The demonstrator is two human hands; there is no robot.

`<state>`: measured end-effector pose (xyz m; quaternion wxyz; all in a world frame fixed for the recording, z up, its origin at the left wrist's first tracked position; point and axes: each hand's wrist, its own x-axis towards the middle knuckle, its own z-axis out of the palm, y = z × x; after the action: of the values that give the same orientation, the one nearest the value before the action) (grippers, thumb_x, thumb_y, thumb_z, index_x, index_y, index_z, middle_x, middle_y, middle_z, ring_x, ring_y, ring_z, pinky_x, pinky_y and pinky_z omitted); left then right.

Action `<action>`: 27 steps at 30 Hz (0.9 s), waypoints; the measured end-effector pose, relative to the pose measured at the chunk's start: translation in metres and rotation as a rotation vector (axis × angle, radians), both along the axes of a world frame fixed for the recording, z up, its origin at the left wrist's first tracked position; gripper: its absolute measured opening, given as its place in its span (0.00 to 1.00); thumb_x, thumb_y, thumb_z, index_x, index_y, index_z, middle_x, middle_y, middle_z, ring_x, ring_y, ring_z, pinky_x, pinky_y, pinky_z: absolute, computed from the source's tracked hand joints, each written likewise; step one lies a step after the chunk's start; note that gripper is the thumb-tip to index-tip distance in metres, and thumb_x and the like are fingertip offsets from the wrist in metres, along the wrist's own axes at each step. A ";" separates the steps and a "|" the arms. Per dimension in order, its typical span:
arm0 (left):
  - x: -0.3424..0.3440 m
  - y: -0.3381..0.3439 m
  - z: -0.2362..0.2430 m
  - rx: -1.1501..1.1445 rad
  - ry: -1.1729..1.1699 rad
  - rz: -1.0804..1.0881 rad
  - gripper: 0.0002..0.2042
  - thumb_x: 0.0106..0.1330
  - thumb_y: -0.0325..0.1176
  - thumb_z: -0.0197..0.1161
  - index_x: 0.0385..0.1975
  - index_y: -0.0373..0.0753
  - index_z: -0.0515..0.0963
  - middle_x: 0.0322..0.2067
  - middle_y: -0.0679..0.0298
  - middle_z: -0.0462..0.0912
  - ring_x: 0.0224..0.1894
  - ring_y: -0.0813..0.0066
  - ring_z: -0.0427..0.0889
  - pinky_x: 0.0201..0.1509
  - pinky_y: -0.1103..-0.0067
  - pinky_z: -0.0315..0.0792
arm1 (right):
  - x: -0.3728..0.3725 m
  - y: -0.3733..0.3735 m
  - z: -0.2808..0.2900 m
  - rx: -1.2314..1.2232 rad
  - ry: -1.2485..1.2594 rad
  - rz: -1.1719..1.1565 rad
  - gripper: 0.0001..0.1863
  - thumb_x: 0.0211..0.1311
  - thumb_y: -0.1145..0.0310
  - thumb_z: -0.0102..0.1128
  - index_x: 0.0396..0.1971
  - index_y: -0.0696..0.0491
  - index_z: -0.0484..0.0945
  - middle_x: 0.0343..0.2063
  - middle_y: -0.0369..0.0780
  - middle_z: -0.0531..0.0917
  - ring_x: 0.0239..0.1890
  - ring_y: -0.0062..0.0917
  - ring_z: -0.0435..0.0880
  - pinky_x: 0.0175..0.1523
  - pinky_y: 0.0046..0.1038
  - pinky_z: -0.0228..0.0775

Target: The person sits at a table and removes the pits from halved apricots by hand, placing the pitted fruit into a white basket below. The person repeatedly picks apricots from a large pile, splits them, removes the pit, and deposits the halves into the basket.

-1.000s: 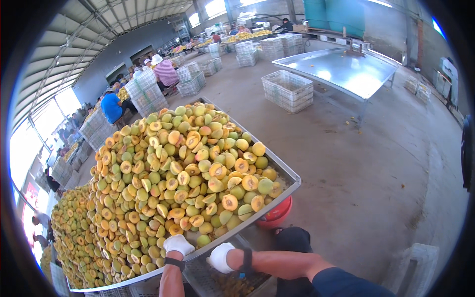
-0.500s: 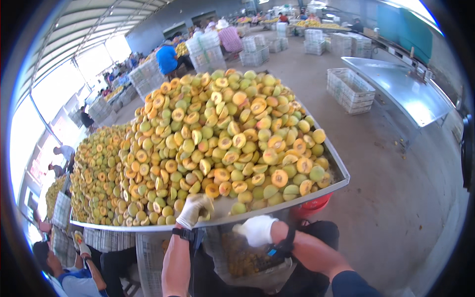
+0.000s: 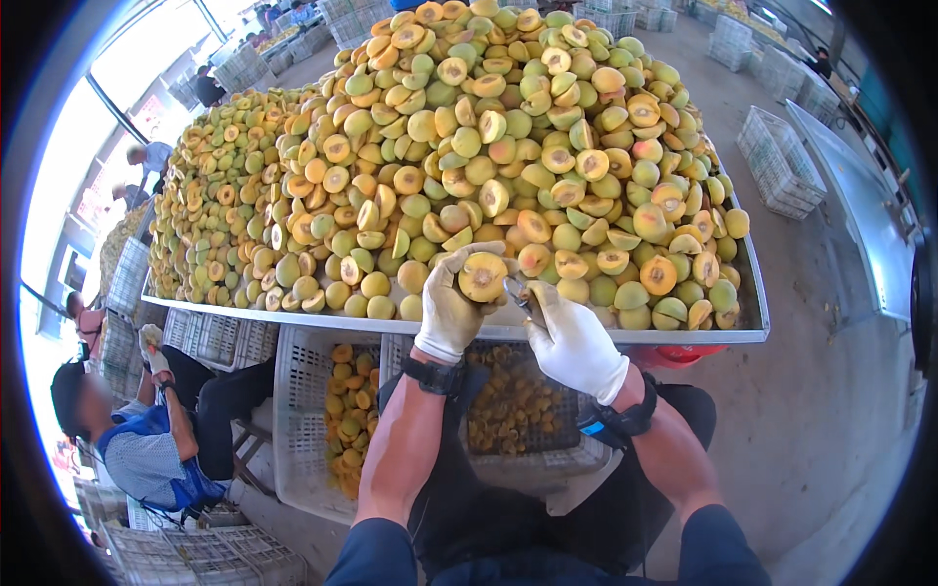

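A yellow peach half (image 3: 482, 278) sits in my gloved left hand (image 3: 446, 317), its cut face turned up with the brown stone hollow showing. My gloved right hand (image 3: 578, 344) grips a small metal pitting tool (image 3: 518, 291) with a looped tip, held close to the right edge of that half. Both hands are just above the near rim of a metal-edged table (image 3: 645, 336). Beyond them rises a large heap of halved peaches (image 3: 420, 181), some cut side up, others skin up.
Below the table stand a white crate (image 3: 293, 430) of peach halves and a crate of small brownish-yellow pieces (image 3: 513, 400) between my knees. A co-worker (image 3: 161, 439) sits at the left. A red bucket (image 3: 684, 354), an outlying crate (image 3: 779, 166) and a metal table (image 3: 850, 205) are rightward.
My view has tipped down toward the table's near edge. The left hand has lifted a peach half from the heap, and both hands have come together, the tool now showing in the right.
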<state>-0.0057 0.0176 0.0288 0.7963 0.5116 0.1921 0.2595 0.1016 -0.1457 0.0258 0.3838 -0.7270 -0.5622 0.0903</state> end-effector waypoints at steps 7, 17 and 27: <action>0.002 0.001 0.000 -0.374 -0.366 -0.115 0.24 0.68 0.38 0.46 0.56 0.25 0.73 0.50 0.45 0.83 0.54 0.57 0.83 0.61 0.66 0.77 | -0.011 0.023 -0.015 0.078 -0.090 -0.079 0.13 0.64 0.71 0.57 0.44 0.63 0.71 0.30 0.54 0.82 0.31 0.52 0.82 0.36 0.49 0.74; 0.003 0.005 -0.023 -0.536 -0.442 -0.028 0.22 0.63 0.35 0.50 0.52 0.26 0.73 0.50 0.42 0.80 0.50 0.50 0.82 0.58 0.61 0.77 | -0.021 0.037 -0.025 0.039 -0.074 -0.067 0.14 0.67 0.72 0.54 0.48 0.63 0.70 0.33 0.57 0.81 0.34 0.55 0.82 0.38 0.50 0.75; 0.007 -0.003 -0.021 -0.533 -0.505 -0.053 0.24 0.58 0.36 0.52 0.52 0.29 0.74 0.48 0.49 0.81 0.48 0.55 0.81 0.57 0.64 0.76 | -0.027 0.041 -0.024 0.063 0.036 -0.086 0.15 0.67 0.75 0.53 0.51 0.64 0.69 0.34 0.60 0.81 0.37 0.59 0.80 0.39 0.50 0.74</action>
<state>0.0016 0.0144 0.0081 0.9304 0.2106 0.0372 0.2978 0.0741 -0.1045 0.0018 0.4201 -0.7362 -0.5260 0.0691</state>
